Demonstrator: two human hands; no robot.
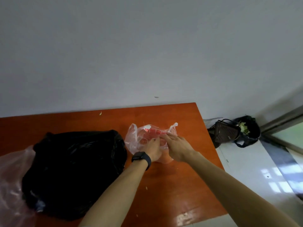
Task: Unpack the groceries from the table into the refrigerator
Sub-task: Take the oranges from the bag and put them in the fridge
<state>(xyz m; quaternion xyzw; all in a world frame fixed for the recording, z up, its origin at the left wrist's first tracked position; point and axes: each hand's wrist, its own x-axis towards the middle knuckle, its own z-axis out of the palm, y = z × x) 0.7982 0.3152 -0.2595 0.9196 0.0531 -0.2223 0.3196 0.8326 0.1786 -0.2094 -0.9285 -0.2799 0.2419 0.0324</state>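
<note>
A clear plastic bag (139, 136) with red print lies on the orange table (172, 185), near its far right part. Reddish-orange produce shows through the film. My left hand (153, 149), a black watch on its wrist, reaches into the bag's mouth, with its fingers curled around something inside. My right hand (177, 147) rests on the bag's right side and pinches the plastic. A large black plastic bag (73, 169) sits bulging to the left of both hands. The refrigerator is not in view.
A pinkish translucent bag (11, 182) lies at the table's left edge. On the floor to the right stand a dark basket (224, 131) and a black bin bag (247, 130) with green scraps. A grey wall runs behind the table.
</note>
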